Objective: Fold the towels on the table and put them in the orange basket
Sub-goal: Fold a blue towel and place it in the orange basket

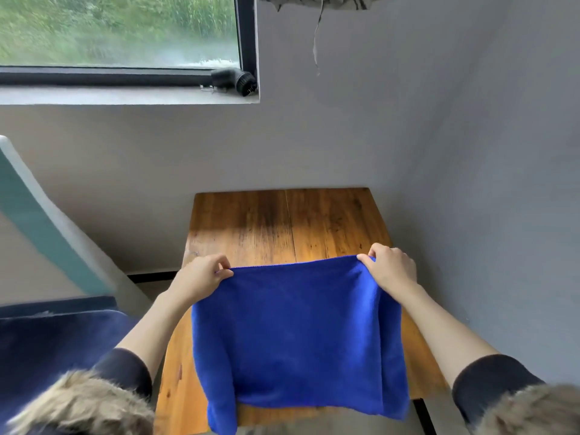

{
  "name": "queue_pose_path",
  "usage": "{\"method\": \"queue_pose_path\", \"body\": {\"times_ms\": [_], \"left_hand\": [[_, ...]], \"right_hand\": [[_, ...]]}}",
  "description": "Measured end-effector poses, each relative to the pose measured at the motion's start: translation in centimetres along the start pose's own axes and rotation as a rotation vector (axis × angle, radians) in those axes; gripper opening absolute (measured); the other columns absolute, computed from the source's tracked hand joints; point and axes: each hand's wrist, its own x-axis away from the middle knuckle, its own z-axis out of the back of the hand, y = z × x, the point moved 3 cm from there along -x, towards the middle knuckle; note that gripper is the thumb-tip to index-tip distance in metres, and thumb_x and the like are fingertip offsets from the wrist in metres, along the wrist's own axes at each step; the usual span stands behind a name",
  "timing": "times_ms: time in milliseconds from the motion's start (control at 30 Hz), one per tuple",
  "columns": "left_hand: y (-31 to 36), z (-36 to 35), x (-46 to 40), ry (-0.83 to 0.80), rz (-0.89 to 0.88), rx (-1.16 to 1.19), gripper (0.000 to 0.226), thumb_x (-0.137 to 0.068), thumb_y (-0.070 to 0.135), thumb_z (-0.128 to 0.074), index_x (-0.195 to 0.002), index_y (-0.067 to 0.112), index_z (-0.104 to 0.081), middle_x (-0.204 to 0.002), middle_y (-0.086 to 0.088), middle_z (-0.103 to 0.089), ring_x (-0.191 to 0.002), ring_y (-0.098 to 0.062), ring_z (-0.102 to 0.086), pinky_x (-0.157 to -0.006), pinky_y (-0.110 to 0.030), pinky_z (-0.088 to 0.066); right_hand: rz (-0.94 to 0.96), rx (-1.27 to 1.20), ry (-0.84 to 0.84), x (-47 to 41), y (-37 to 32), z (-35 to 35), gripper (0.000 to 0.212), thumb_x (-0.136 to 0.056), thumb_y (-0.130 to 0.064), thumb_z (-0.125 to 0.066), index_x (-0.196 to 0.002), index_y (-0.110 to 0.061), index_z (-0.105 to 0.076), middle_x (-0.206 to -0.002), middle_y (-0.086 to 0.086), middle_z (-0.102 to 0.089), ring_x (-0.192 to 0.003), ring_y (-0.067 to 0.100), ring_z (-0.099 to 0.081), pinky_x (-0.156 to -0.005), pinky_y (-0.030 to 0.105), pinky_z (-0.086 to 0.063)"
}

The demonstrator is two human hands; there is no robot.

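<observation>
While the left hand (205, 274) and right hand (390, 266) each pinch a far corner of the blue towel (295, 328) above the table (282, 221), folding looks barely begun, and no orange basket is in view.

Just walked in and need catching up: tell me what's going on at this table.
A person is handling a blue towel over a small wooden table. The left hand pinches one top corner and the right hand pinches the other, holding the towel spread out, its lower edge hanging past the table's near edge. No fold is finished yet, and the orange basket is not in view.
</observation>
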Motion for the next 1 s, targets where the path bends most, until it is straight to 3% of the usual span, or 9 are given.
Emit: {"method": "queue_pose_path", "body": {"times_ms": [133,233,333,500,633,733,833,900,1000], "left_hand": [[-1.0,-1.4,-5.9,-0.081,-0.012,-0.016,0.014,-0.096,0.022,-0.046,-0.102,0.017,-0.057,-0.104,-0.003,-0.063,-0.089,-0.020,-0.054,-0.073,-0.034,-0.048],[-1.6,-2.3,-9.8,-0.053,0.006,-0.021,0.014,-0.097,0.021,-0.044,-0.101,0.018,-0.057,-0.105,-0.002,-0.064,-0.090,-0.021,-0.056,-0.072,-0.035,-0.048],[-2.2,-3.1,-12.9,0.003,-0.002,-0.020,0.015,-0.096,0.018,-0.044,-0.102,0.019,-0.058,-0.106,-0.001,-0.062,-0.094,-0.022,-0.055,-0.073,-0.035,-0.047],[-4.2,-5.7,-15.6,0.058,-0.027,0.092,0.028,-0.095,0.011,-0.045,-0.119,0.016,-0.057,-0.118,-0.005,-0.056,-0.109,-0.024,-0.051,-0.084,-0.039,-0.046],[-8.0,-10.0,-14.0,-0.008,0.147,0.191,0.035,-0.092,0.003,-0.046,-0.125,0.010,-0.053,-0.128,-0.010,-0.049,-0.118,-0.026,-0.047,-0.095,-0.037,-0.043],[-11.0,-12.9,-12.2,-0.035,0.362,0.277,0.035,-0.092,0.006,-0.050,-0.126,0.005,-0.051,-0.127,-0.015,-0.048,-0.116,-0.031,-0.050,-0.096,-0.038,-0.041],[-12.6,-14.6,-10.9,0.005,0.558,0.312,0.036,-0.089,0.021,-0.061,-0.120,0.005,-0.052,-0.117,-0.015,-0.052,-0.104,-0.032,-0.055,-0.086,-0.040,-0.044],[-12.8,-15.4,-10.7,0.041,0.630,0.322,0.039,-0.085,0.029,-0.065,-0.115,0.007,-0.052,-0.113,-0.012,-0.053,-0.099,-0.030,-0.056,-0.079,-0.039,-0.045],[-12.5,-16.0,-11.1,0.080,0.672,0.328,0.025,-0.085,0.027,-0.066,-0.099,0.010,-0.055,-0.104,-0.009,-0.057,-0.092,-0.028,-0.054,-0.071,-0.034,-0.041]], "right_hand": [[-0.055,0.062,-0.091,-5.0,-1.0,-3.3,0.028,-0.097,-0.039,-0.043,-0.087,-0.016,-0.053,-0.095,0.006,-0.066,-0.076,0.024,-0.051,-0.063,0.028,-0.037],[-0.060,0.031,-0.116,-7.8,-1.5,-5.5,0.025,-0.100,-0.027,-0.039,-0.100,-0.010,-0.057,-0.105,0.009,-0.063,-0.085,0.026,-0.055,-0.068,0.030,-0.039],[-0.070,0.035,-0.134,-10.2,-1.7,-7.2,0.025,-0.099,-0.018,-0.036,-0.106,-0.010,-0.058,-0.111,0.010,-0.060,-0.101,0.029,-0.055,-0.084,0.035,-0.039],[-0.186,-0.124,-0.109,-12.1,-2.3,-10.4,0.026,-0.096,-0.015,-0.043,-0.116,-0.011,-0.058,-0.123,0.012,-0.055,-0.115,0.030,-0.046,-0.093,0.041,-0.036],[-0.043,-0.160,-0.297,-9.5,-5.3,-15.3,0.039,-0.097,-0.024,-0.044,-0.135,-0.014,-0.045,-0.141,0.004,-0.044,-0.130,0.023,-0.036,-0.104,0.038,-0.032],[0.087,-0.101,-0.481,-7.0,-8.2,-19.0,0.052,-0.098,-0.032,-0.042,-0.146,-0.020,-0.027,-0.154,0.002,-0.023,-0.143,0.020,-0.016,-0.115,0.039,-0.019],[0.181,-0.025,-0.605,-5.2,-10.9,-21.8,0.068,-0.095,-0.042,-0.045,-0.150,-0.028,-0.007,-0.159,0.000,0.005,-0.145,0.021,0.008,-0.115,0.050,-0.006],[0.237,0.032,-0.664,-4.4,-12.3,-23.2,0.080,-0.091,-0.048,-0.049,-0.149,-0.033,0.003,-0.157,-0.001,0.019,-0.143,0.025,0.020,-0.112,0.058,-0.005],[0.253,0.105,-0.737,-3.9,-12.9,-24.8,0.092,-0.085,-0.054,-0.055,-0.147,-0.036,0.011,-0.153,-0.001,0.029,-0.140,0.028,0.027,-0.109,0.064,-0.006]]}}
